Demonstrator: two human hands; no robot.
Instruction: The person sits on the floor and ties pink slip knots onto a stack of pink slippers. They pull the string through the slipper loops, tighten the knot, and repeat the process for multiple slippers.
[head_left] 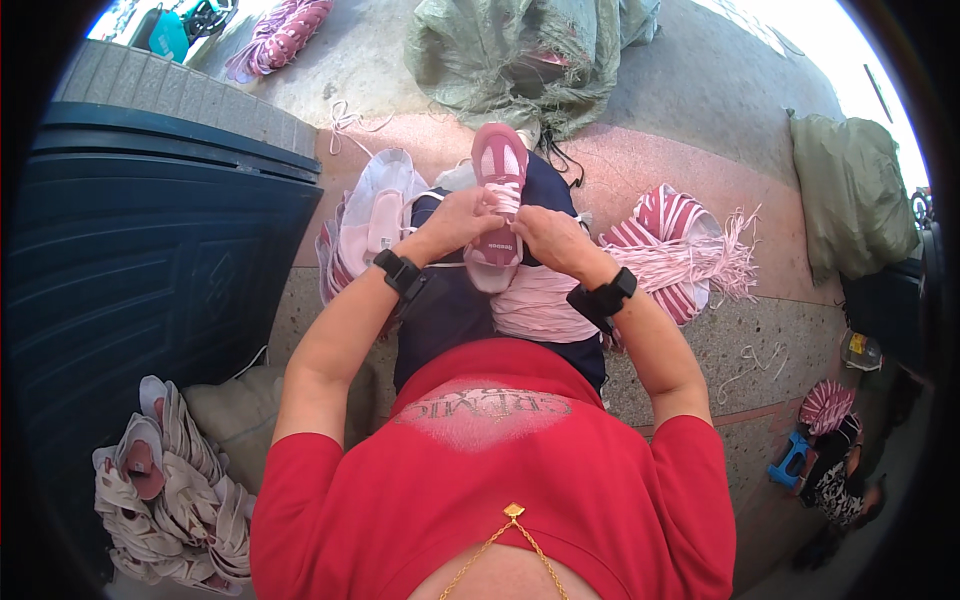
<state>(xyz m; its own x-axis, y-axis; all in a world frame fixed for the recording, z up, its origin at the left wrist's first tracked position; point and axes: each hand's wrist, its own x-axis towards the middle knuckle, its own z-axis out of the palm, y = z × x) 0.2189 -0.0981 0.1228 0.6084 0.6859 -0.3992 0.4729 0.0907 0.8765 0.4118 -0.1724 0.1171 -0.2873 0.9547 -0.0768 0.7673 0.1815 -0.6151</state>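
Note:
A pink and white shoe upper (pixel 490 145) lies lengthwise over my lap, toe pointing away from me. A pale shoelace (pixel 508 197) crosses its throat in several rows. My left hand (pixel 462 224) is closed at the left side of the lacing, fingertips pinching the lace. On the other side my right hand (pixel 553 240) is also closed in a pinch on the lace, just above the tongue. The fingertips hide part of the eyelets. Across my right thigh rests a bundle of pale pink shoelaces (pixel 545 306).
Pink striped uppers (pixel 648 228) lie bundled at right; more uppers (pixel 352 228) are stacked left. A dark blue door panel (pixel 150 230) flanks me. Green woven sacks (pixel 500 60) stand ahead, another sack (pixel 850 200) far right. White uppers (pixel 170 490) are piled lower left. A person (pixel 845 485) sits lower right.

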